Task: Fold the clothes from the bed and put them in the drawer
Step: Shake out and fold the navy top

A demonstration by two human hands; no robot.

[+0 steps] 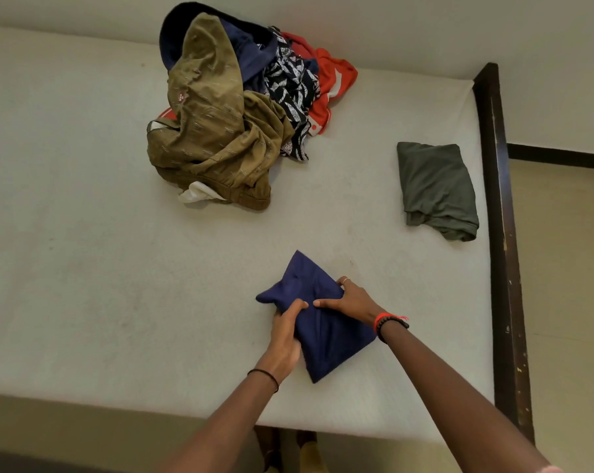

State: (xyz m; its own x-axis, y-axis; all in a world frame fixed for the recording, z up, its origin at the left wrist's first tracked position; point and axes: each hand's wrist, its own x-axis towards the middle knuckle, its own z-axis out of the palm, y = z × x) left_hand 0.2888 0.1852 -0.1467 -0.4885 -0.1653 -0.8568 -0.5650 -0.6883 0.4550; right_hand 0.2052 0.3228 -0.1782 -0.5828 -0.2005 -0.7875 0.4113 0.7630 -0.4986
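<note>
Folded navy garment [329, 346] on mattress [118, 268], near front edge. Left hand [287, 332] grips left edge, fingers curled round cloth. Right hand [350, 302] pinches right side, thumb on top. Unfolded pile [227, 107] behind.

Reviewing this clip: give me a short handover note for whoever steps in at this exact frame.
Left hand: grips the near-left edge of the navy garment.
Right hand: holds the same garment at its right edge, thumb on top.
The navy garment lies mostly folded on the mattress, near its front edge.
Done: one grey-green garment lies folded to the right.
Left: finish the navy fold, fold the pile of olive, patterned, red and dark blue clothes at the back, then put everything in the drawer, which is not in view.
</note>
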